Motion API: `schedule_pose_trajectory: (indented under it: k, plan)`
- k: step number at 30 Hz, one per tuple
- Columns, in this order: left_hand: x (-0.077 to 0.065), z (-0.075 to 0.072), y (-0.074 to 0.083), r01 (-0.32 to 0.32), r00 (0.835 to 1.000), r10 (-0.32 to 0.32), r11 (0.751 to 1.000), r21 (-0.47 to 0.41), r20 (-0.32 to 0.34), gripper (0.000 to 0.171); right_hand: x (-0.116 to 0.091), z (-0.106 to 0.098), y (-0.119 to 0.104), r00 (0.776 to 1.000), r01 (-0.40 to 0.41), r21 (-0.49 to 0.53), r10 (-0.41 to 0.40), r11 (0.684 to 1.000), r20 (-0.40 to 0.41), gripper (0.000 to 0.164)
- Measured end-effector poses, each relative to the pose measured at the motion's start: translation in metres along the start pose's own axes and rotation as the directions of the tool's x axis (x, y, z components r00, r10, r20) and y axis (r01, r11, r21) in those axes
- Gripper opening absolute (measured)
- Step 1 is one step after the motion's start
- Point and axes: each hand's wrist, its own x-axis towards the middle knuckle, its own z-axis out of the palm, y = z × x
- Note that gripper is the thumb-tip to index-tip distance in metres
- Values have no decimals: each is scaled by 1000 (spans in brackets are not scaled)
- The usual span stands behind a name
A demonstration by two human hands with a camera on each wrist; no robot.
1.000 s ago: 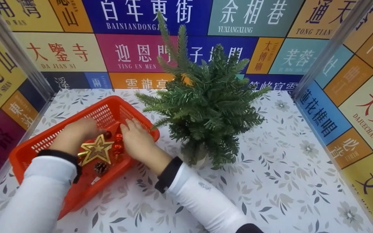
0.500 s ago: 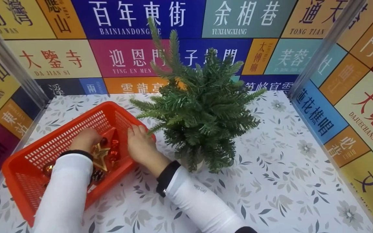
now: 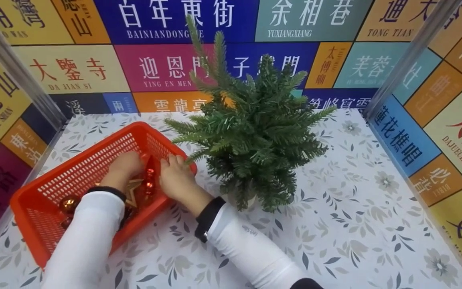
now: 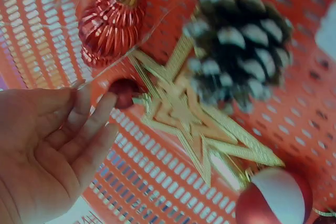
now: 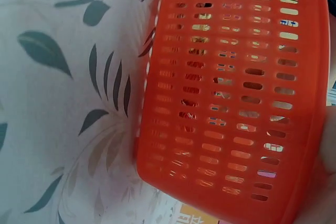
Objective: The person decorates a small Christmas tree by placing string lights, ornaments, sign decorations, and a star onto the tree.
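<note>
**Left hand down among ornaments, right hand on the basket rim**

Step in hand (judged): a reach into the orange-red plastic basket (image 3: 74,165), left-centre of the head frame. The ornaments lie inside it, nothing visibly lifted. In the left wrist view, the gold-edged wooden star (image 4: 180,109) sits mid-frame, the white-tipped pinecone (image 4: 239,51) upper right, the ridged red ornament (image 4: 113,24) upper left, the red-and-white ball (image 4: 275,198) lower right. A small dark red ball (image 4: 124,93) lies just beside the fingertips.

Next move (judged): picking up the small ball would call for thumb and fingers to come round it, or to take its cap, without dragging the star next to it.

Pose, left hand (image 3: 126,167): arm in from the bottom of the head frame, hand below rim level. Wrist view shows palm side, fingers slightly bent, pointing right. A thin thread (image 4: 126,56) runs to the thumb tip; cannot tell whether it is pinched or passes behind, so the grasp is undetermined.

Pose, right hand (image 3: 178,180): forearm slants in from lower right, fingers clamped over the near-right rim, apparently bracing the basket.

Artificial Christmas tree (image 3: 255,136) stands upright at centre, just right of the basket, bare of ornaments as far as visible.
</note>
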Motion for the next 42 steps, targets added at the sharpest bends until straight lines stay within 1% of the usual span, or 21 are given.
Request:
schedule_pose_trajectory:
  k: [3,5,7,9,11,13,15,17,19,21,24,25,26,28,30,33,36,37,39,40,42]
  plan:
    - [4,5,11,-93,996,92,996,-15,-20,27,-1,0,4,1000,12,51,-12,999,-13,49]
    - [7,9,16,-179,984,178,983,-32,-20,30,-2,0,6,1000,17,70,-17,997,-5,51]
    - [7,12,22,-264,964,265,963,-54,20,33,-3,-1,9,1000,20,78,-20,997,1,52]
    - [6,12,27,-314,942,321,946,-81,95,36,-3,-1,11,1000,24,82,-24,996,1,52]
    - [2,10,30,-320,925,333,942,-97,185,40,-3,-3,12,1000,31,83,-31,996,-2,49]
    - [-1,7,34,-317,899,338,941,-117,280,44,-2,-4,14,999,34,85,-33,996,-9,47]
    - [-5,4,37,-287,875,317,948,-137,366,48,-1,-6,15,999,32,85,-31,996,-7,46]
    - [-7,3,38,-263,844,304,952,-154,442,50,1,-7,16,1000,24,95,-25,995,3,48]
    - [-10,3,38,-234,805,292,956,-176,516,50,2,-7,17,1000,16,107,-18,994,19,49]
    - [-12,3,37,-196,773,265,964,-181,577,47,2,-6,18,999,16,116,-20,993,34,49]
    - [-15,3,36,-165,718,251,967,-192,649,40,2,-6,19,999,23,111,-27,994,40,47]
    - [-15,3,36,-158,706,250,968,-196,663,38,2,-6,19,999,26,106,-30,994,38,46]
    - [-16,3,35,-153,700,245,969,-194,670,38,2,-6,19,999,27,106,-31,994,36,46]
    - [-17,2,35,-163,695,254,967,-197,672,38,2,-6,19,999,28,104,-31,994,29,45]
    - [-18,0,35,-170,701,256,966,-193,665,37,2,-7,20,999,34,103,-37,994,23,45]
    - [-22,-5,35,-157,733,240,970,-186,636,35,1,-7,19,999,37,120,-39,992,13,47]
    - [-26,-13,33,-138,781,217,974,-177,585,27,1,-6,17,999,14,204,-7,979,-34,50]
    - [-26,-16,33,-141,795,220,973,-180,566,25,1,-6,17,998,0,250,17,968,-67,51]
    - [-28,-22,32,-154,811,232,970,-187,537,25,-1,-5,15,985,-17,360,78,933,-153,50]
    - [-30,-25,31,-164,815,238,969,-184,529,26,-3,-5,15,972,-11,418,108,908,-208,46]
    - [-32,-30,31,-180,816,244,969,-172,523,28,-6,-6,15,933,46,504,142,863,-330,40]
